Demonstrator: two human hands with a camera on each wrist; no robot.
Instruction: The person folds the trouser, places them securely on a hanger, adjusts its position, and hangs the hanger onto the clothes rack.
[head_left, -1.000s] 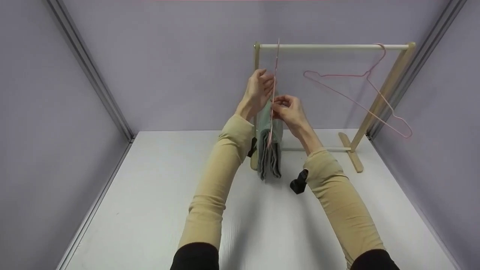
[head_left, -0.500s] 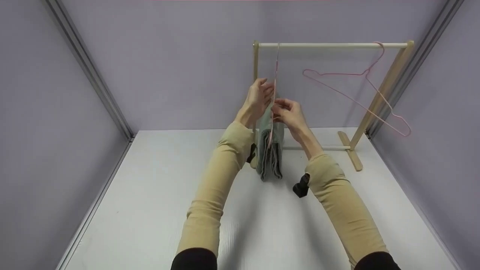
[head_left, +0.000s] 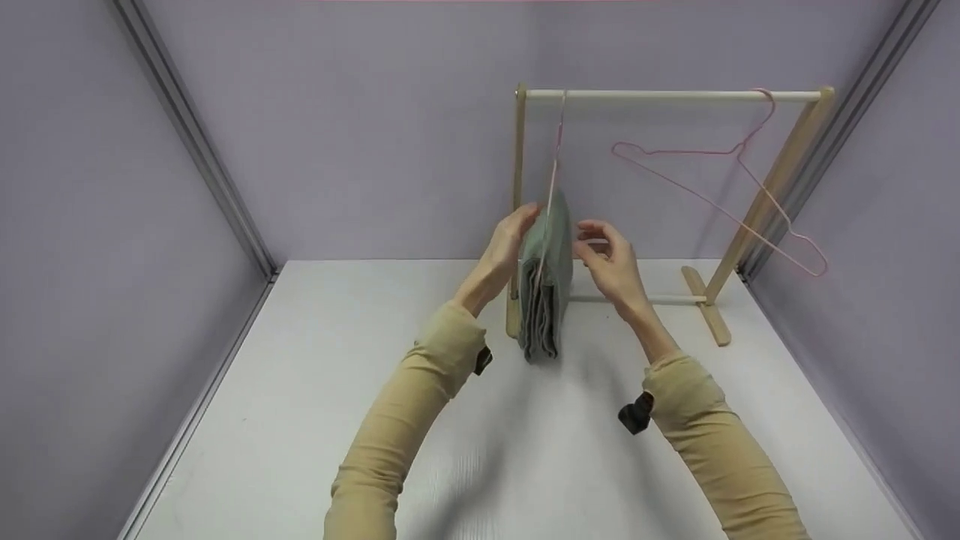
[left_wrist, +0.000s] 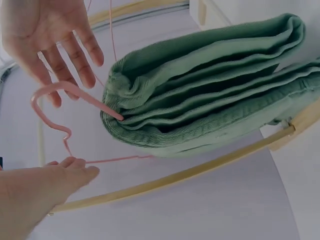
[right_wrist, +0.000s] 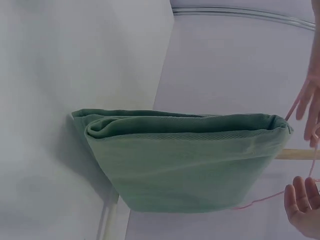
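A pink wire hanger (head_left: 556,165) hangs near the left end of the rack's white rail (head_left: 660,95), its hook over the rail. Draped across its lower bar is a thick folded green cloth (head_left: 559,247), hanging down in several layers. My left hand (head_left: 498,253) is at the cloth's left side, fingers stretched up beside its top fold. On the other side, my right hand (head_left: 613,264) stands a little away from the cloth, fingers loosely bent with nothing between them. The left wrist view shows the hanger's curved end (left_wrist: 60,86) poking out of the folds.
A second pink hanger (head_left: 739,150) without cloth hangs at the rail's right end. The rack has wooden legs (head_left: 780,180) and feet (head_left: 706,306) on a white tabletop (head_left: 375,360). Grey-lilac panels (head_left: 360,150) enclose the back and sides.
The hanger hook has come down onto the rail. Both hands have left the hanger wire, moving down and apart; the cloth has turned slightly, showing more of its right face.
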